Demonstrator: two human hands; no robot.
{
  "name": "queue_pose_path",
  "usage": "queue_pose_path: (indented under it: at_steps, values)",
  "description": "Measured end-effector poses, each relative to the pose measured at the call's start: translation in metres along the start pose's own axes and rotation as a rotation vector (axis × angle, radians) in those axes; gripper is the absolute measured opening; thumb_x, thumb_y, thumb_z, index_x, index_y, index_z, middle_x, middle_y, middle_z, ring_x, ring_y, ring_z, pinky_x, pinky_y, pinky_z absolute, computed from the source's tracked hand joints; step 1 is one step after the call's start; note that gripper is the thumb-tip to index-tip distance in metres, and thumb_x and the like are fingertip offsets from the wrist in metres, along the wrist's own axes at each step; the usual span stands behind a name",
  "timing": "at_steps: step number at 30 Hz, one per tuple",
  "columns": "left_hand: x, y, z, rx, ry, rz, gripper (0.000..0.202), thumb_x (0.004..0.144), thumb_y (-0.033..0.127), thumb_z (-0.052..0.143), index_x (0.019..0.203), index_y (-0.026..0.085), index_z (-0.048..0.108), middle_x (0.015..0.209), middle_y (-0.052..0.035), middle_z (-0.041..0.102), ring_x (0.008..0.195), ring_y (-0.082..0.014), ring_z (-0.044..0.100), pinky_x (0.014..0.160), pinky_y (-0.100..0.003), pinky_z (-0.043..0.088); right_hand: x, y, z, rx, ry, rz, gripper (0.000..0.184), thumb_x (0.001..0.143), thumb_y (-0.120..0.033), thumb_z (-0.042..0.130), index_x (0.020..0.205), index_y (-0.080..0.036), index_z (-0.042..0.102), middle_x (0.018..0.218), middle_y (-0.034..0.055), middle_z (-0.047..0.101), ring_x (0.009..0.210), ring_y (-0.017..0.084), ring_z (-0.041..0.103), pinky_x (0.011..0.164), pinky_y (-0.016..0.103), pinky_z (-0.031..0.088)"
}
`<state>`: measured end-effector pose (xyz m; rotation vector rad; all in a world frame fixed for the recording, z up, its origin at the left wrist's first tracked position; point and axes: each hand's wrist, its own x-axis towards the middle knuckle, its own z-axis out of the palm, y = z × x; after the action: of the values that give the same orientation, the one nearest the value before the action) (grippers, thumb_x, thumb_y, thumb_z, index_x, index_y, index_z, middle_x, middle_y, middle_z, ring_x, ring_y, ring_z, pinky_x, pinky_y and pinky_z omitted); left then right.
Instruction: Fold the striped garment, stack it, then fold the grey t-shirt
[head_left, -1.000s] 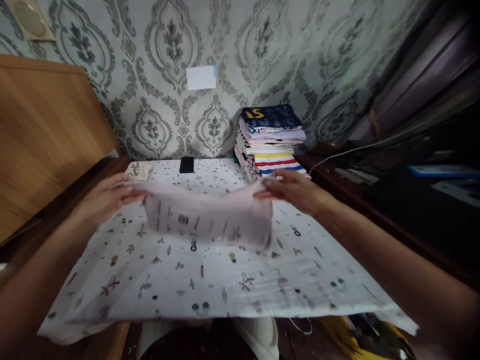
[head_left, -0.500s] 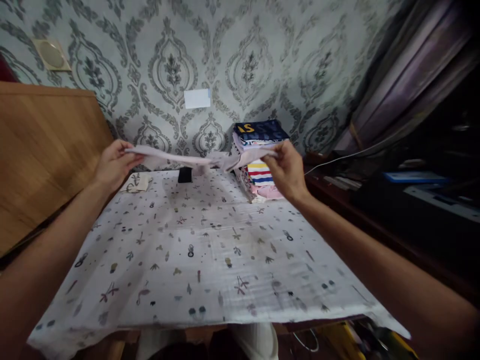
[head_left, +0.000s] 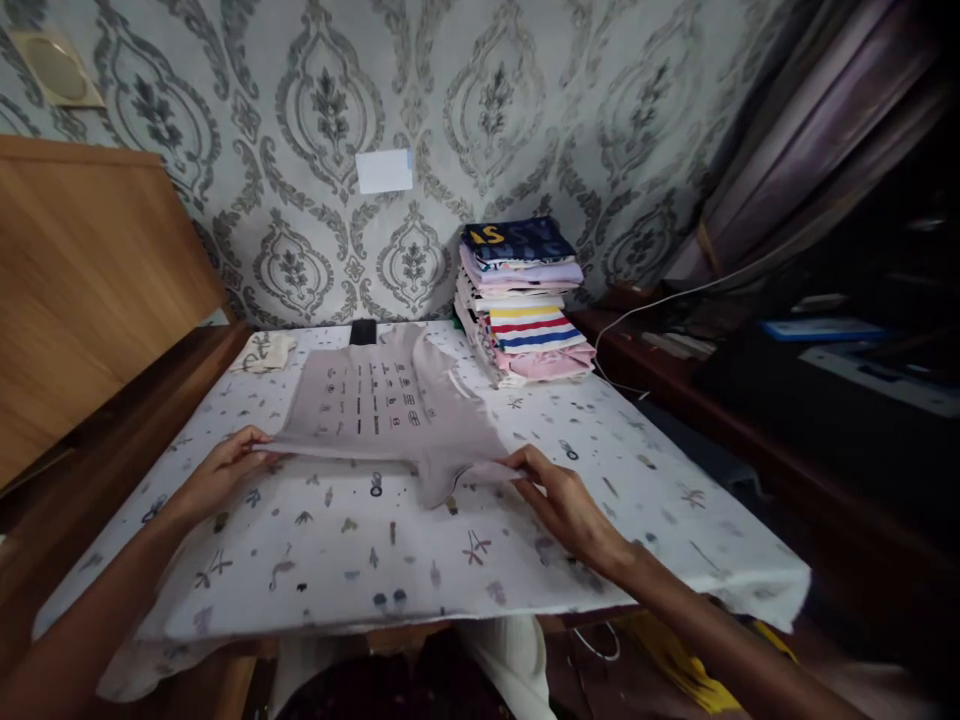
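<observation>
A mauve-grey T-shirt (head_left: 382, 400) with rows of small dark print is spread sideways over the table, its near edge stretched between my hands. My left hand (head_left: 229, 462) pinches the left end of that edge, likely the hem corner. At the other end, my right hand (head_left: 559, 495) grips the shirt near a shoulder or sleeve. One short sleeve droops toward me just left of my right hand. The far part of the shirt lies on the white patterned cloth (head_left: 330, 560), while the near edge looks slightly raised.
A tall stack of folded clothes (head_left: 525, 300) stands at the table's back right. At the back left lies a small cream folded cloth (head_left: 264, 352), and a black object (head_left: 364, 332) sits behind the shirt. A wooden cabinet (head_left: 82, 290) borders the left side; a white cable (head_left: 675, 300) runs at right.
Both hands have come down and nearer to me with the shirt. It was held up as a narrow strip and now lies spread on the table, its print visible.
</observation>
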<state>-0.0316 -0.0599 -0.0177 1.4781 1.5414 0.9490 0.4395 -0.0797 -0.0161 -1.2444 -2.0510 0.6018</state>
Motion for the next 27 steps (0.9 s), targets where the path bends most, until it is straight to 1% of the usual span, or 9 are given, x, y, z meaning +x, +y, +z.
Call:
queue_pose_path:
  at_steps: [5,9,12,14,17,19,22,24,27]
  values:
    - [-0.03,0.015,-0.014,0.171,-0.086,0.02,0.036,0.078,0.058,0.064,0.094,0.027,0.057,0.09,-0.0036,0.071,0.086,-0.0274,0.067,0.074,-0.035,0.053,-0.029,-0.02,-0.004,-0.045,-0.094,0.041,0.011,0.095,-0.029,0.042,0.096,-0.025,0.052,0.079,0.001,0.068,0.068,0.018,0.064,0.067,0.032,0.05]
    - [-0.049,0.015,-0.023,0.247,-0.215,0.021,0.026,0.078,0.053,0.064,0.089,0.029,0.064,0.087,-0.0021,0.069,0.089,-0.028,0.067,0.077,-0.033,0.053,-0.047,-0.029,-0.007,-0.048,-0.305,0.081,0.014,0.096,-0.028,0.042,0.095,-0.024,0.056,0.078,0.0014,0.067,0.067,0.017,0.061,0.064,0.03,0.047]
    - [-0.052,0.014,-0.028,0.311,-0.378,-0.04,0.026,0.08,0.053,0.063,0.092,0.031,0.068,0.088,-0.0018,0.068,0.084,-0.0265,0.068,0.074,-0.032,0.054,-0.043,-0.031,-0.014,0.008,-0.47,0.057,0.014,0.094,-0.034,0.054,0.095,-0.023,0.063,0.08,0.0017,0.069,0.067,0.016,0.061,0.062,0.028,0.046]
    - [-0.045,0.017,-0.028,0.364,-0.438,-0.09,0.031,0.079,0.056,0.063,0.098,0.032,0.069,0.089,-0.0014,0.069,0.072,-0.0245,0.068,0.065,-0.031,0.054,-0.026,-0.031,-0.017,0.071,-0.481,0.063,0.022,0.094,-0.042,0.057,0.101,-0.023,0.066,0.083,0.0022,0.07,0.063,0.014,0.059,0.057,0.026,0.044]
    - [-0.013,0.029,-0.02,0.452,-0.407,-0.08,0.036,0.079,0.06,0.059,0.098,0.03,0.067,0.078,0.0003,0.068,0.057,-0.0225,0.065,0.059,-0.032,0.053,0.025,-0.027,-0.009,0.015,-0.355,0.027,0.029,0.099,-0.04,0.047,0.102,-0.02,0.067,0.083,0.0032,0.071,0.064,0.014,0.061,0.062,0.028,0.048]
    - [0.022,0.037,-0.008,0.543,-0.329,-0.01,0.035,0.082,0.058,0.054,0.093,0.027,0.064,0.074,0.0001,0.067,0.059,-0.0223,0.066,0.065,-0.033,0.055,0.072,-0.018,0.005,-0.181,-0.246,0.019,0.024,0.098,-0.028,0.048,0.108,-0.02,0.068,0.101,0.0062,0.073,0.087,0.018,0.066,0.082,0.031,0.05]
    - [0.086,0.042,0.011,0.793,-0.035,0.006,0.027,0.084,0.04,0.048,0.097,0.023,0.064,0.092,-0.0042,0.073,0.083,-0.0238,0.071,0.078,-0.032,0.055,0.142,0.002,0.027,-0.473,-0.082,0.286,0.032,0.096,-0.018,0.048,0.124,-0.018,0.064,0.13,0.0131,0.064,0.119,0.023,0.059,0.1,0.032,0.044]
    - [0.126,0.039,0.019,0.871,0.11,-0.019,0.033,0.082,0.032,0.049,0.109,0.019,0.063,0.111,-0.0116,0.072,0.105,-0.0287,0.068,0.089,-0.038,0.053,0.176,0.02,0.038,-0.533,-0.023,0.406,0.034,0.096,-0.018,0.044,0.124,-0.01,0.063,0.133,0.0215,0.06,0.126,0.03,0.055,0.102,0.04,0.042]
    - [0.174,0.026,0.023,0.923,0.252,-0.075,0.043,0.085,0.03,0.049,0.123,0.012,0.058,0.132,-0.0223,0.062,0.125,-0.0352,0.058,0.097,-0.045,0.049,0.203,0.045,0.046,-0.576,0.031,0.511,0.037,0.095,-0.027,0.051,0.122,-0.005,0.062,0.135,0.0274,0.057,0.129,0.036,0.051,0.103,0.048,0.039]
